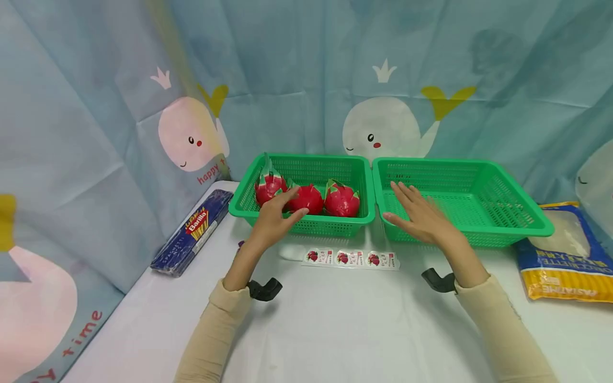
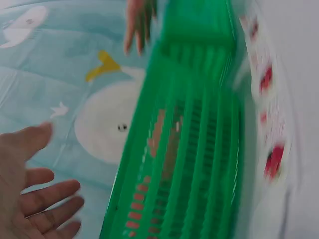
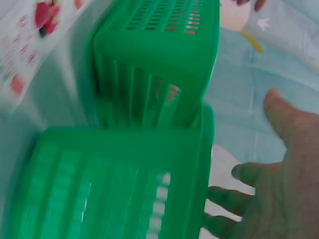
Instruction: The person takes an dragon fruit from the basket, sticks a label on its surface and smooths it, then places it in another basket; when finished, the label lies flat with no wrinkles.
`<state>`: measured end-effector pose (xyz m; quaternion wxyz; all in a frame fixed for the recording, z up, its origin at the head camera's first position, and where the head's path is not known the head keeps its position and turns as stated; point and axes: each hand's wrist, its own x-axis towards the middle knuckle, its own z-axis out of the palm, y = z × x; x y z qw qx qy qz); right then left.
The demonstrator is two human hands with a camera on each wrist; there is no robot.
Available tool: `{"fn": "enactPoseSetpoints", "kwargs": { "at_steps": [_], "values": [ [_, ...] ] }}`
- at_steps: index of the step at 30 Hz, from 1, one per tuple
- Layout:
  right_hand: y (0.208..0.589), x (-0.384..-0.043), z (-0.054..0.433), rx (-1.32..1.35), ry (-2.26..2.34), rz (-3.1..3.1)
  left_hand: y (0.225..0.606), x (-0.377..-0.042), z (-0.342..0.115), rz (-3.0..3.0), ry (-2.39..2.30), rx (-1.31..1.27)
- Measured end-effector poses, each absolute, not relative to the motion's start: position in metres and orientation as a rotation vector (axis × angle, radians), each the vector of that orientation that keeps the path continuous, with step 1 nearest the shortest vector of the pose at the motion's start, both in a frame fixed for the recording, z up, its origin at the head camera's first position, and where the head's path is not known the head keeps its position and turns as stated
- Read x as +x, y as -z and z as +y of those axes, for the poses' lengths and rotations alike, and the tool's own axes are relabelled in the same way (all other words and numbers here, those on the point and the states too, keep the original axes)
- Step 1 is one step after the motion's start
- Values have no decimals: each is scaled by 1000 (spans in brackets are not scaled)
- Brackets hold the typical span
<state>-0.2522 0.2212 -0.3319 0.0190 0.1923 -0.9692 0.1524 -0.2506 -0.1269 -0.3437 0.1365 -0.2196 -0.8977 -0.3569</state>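
Pale blue fabric [image 1: 297,69], softly creased and printed with whales, hangs behind a smooth white tabletop [image 1: 335,330]. Two rectangular baskets of green slotted plastic, with rolled rims and sloping walls, sit side by side. Inside the left basket [image 1: 325,227] rest three round dragon fruits [image 1: 341,201], glossy red with pointed green scales; the leftmost has a taller leafy tip.

The left hand [image 1: 275,218] hovers over that basket's near side, close to the fruit, its fingers extended and slightly bent, the thumb apart. The right hand [image 1: 421,215] is spread, fingers straight, above the near left part of the right basket [image 1: 466,210]; whether it brushes the rim I cannot tell. Both wrists wear black mounts [image 1: 265,290] below cream cloth sleeves [image 1: 210,324].

In front of the baskets lies a flat strip of stickers [image 1: 351,258] printed with red fruit. A slim, shiny blue spaghetti pack [image 1: 193,234] lies at left, a plump blue-and-yellow pasta bag [image 1: 560,250] at right.
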Motion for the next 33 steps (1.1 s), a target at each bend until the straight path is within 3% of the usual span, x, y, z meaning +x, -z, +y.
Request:
{"fn": "enactPoseSetpoints", "kwargs": {
  "at_steps": [6, 12, 18, 23, 33],
  "values": [
    [326, -282, 188, 692, -699, -2917, 358, -247, -134, -2393, 1930, -418],
    [325, -305, 147, 649, -780, -2956, 375, -250, -144, -2469, 2306, -165],
    [334, -319, 109, 650, -824, -3002, 394, -254, -145, -2055, 2682, -157],
    [348, -329, 96, 524, -803, -3065, 399, -252, -133, -1697, 2843, -99],
    [358, -346, 84, 328, -644, -3126, 394, -250, -129, -1669, 2829, 109]
  ]
}}
